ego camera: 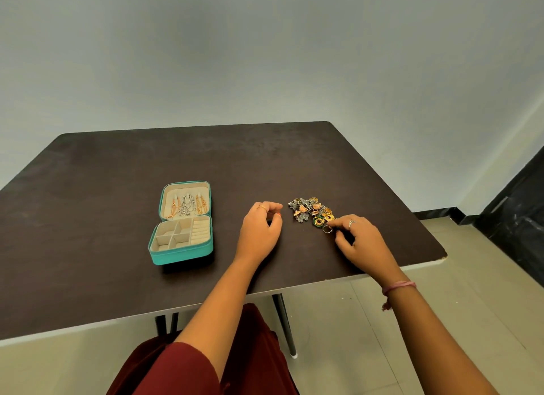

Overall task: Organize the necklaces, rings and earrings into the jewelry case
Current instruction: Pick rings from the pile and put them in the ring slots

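Near the table's (117,165) right edge, the right hand (363,241) pinches a ring (327,229) beside the jewelry pile (312,212); the left hand (260,229) rests loosely curled, holding nothing.

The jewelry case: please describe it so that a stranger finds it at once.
On the dark table, look left of both hands. The jewelry case lies open there, chains hanging in its lid. Unlike the loose heap of jewelry on the right, it is a teal box with cream compartments.

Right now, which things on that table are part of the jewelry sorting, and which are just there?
Part of the job:
- teal jewelry case, open, necklaces hanging in its lid
- pile of earrings and rings
- loose ring at the right hand
- left hand, curled, apparently holding nothing

Just there:
- dark table
- pink wrist thread
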A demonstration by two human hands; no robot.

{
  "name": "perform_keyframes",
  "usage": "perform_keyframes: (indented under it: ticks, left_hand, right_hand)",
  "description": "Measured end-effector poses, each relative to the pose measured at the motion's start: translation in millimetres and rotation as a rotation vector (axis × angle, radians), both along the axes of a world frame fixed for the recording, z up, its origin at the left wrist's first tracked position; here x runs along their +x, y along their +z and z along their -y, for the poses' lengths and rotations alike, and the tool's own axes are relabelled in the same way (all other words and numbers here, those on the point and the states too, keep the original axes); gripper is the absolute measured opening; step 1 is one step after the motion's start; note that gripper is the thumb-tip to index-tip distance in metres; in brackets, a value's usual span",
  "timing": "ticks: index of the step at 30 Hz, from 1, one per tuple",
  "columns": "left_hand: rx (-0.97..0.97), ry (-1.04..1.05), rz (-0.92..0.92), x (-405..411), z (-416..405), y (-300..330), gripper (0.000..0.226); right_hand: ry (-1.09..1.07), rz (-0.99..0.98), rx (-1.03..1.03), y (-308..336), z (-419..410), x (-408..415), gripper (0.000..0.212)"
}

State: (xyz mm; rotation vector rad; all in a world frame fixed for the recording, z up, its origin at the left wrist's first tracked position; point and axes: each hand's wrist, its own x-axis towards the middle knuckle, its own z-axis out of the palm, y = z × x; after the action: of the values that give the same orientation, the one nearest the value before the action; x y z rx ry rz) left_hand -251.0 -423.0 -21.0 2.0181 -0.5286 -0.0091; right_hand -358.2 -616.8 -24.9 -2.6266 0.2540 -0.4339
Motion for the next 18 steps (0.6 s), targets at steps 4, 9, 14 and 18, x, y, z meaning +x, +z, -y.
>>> perform_keyframes:
  ticks: [4,9,14,18]
  left_hand:
    - [0.007,0.013,-0.009,-17.3,-15.3,0.9,0.022]
    - [0.022,0.036,-0.018,-34.7,-41.2,-0.8,0.02]
    - [0.068,0.038,-0.02,-41.7,-62.1,-3.4,0.018]
    - [0.115,-0.007,-0.02,-38.8,-68.2,-2.3,0.018]
  right_hand:
    - [-0.001,0.016,0.087,2.1,-1.0,-6.3,0.017]
    - [0.039,0.017,0.202,6.3,-1.7,-15.5,0.027]
    - [0.078,-0.023,0.104,7.2,1.0,-14.0,0.028]
    - [0.061,-0.039,0.103,8.2,0.5,-11.4,0.024]
